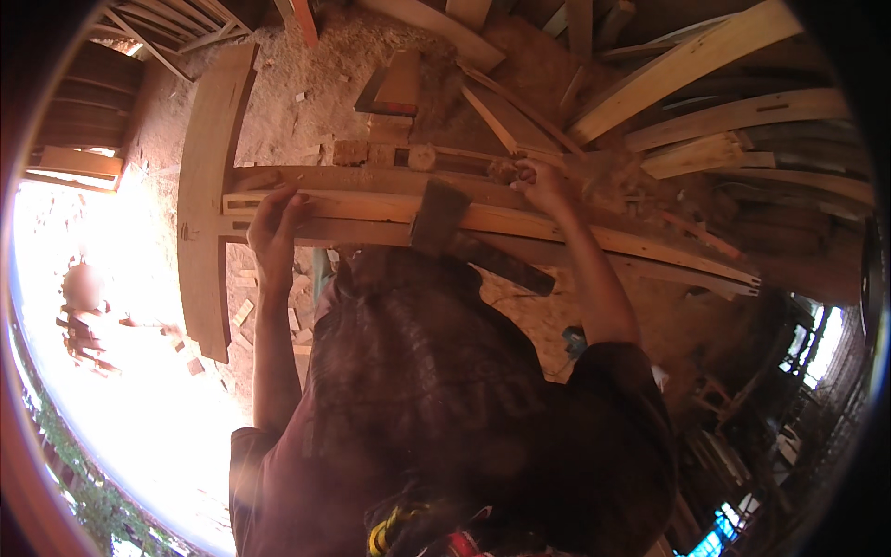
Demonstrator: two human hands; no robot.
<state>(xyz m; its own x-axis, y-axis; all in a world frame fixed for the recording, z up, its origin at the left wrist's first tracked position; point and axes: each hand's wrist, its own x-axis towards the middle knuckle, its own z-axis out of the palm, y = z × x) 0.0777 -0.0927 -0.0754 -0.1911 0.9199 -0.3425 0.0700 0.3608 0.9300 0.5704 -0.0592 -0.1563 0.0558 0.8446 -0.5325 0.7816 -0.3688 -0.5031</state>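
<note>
Wood-littered ground (297, 121) far side; my left hand (275, 223) grips the pale beam (506, 222), left end; right hand (546, 183) curled, can't tell grip.

Dark shirt (418, 381); short dark sleeves (617, 381)

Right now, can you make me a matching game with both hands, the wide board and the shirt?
1. left hand
2. right hand
3. wide board
4. shirt

A. dark, worn on the body
B. farther left than both hands
C. right of the dark block
D. at the left end of the pale beam

Pairs: 1-D, 2-C, 3-B, 4-A
</note>
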